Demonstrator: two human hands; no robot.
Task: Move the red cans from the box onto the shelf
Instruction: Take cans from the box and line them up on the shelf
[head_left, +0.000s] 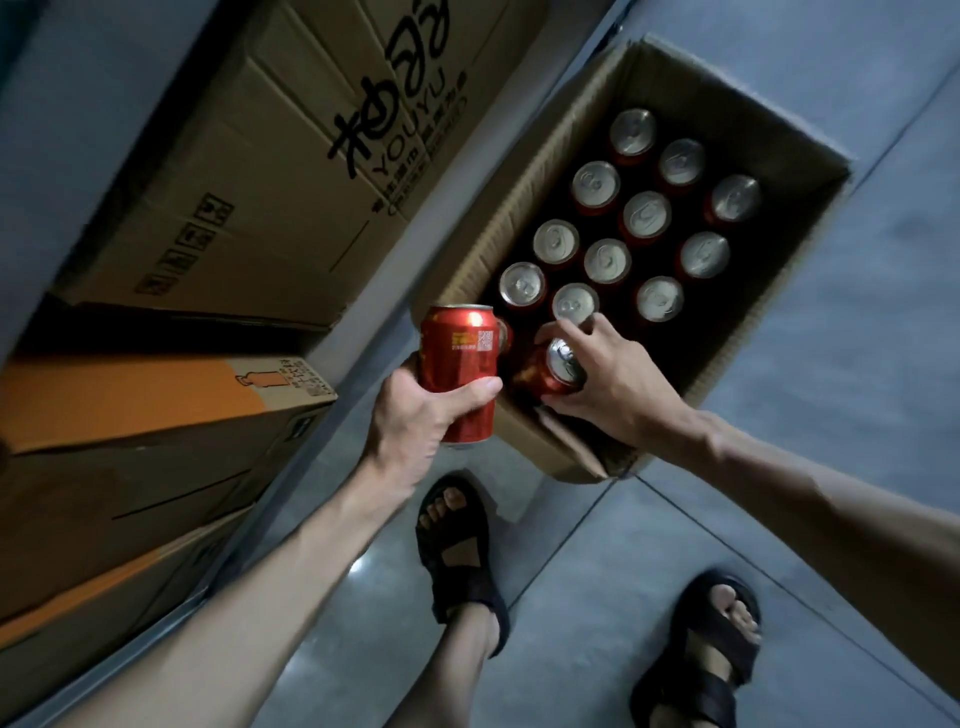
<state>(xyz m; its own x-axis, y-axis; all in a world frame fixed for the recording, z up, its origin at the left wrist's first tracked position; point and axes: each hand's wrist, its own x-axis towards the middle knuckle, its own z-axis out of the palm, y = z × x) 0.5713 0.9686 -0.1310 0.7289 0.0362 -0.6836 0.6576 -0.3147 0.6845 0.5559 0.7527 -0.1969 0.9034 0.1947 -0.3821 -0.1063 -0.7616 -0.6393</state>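
Observation:
An open cardboard box (563, 130) stands on the floor with several red cans (647, 215) upright in it, silver tops showing. My left hand (415, 415) is shut on one red can (457, 364), held upright just outside the box's near left corner. My right hand (608, 379) reaches into the box's near end and grips a second red can (550, 371), which is tilted. The shelf on the left shows only stacked cartons.
Large brown cartons (249, 171) and orange-and-brown cartons (130, 415) fill the shelf levels at left. My two feet in black sandals (457, 551) stand on the grey tiled floor (857, 364) just below the box.

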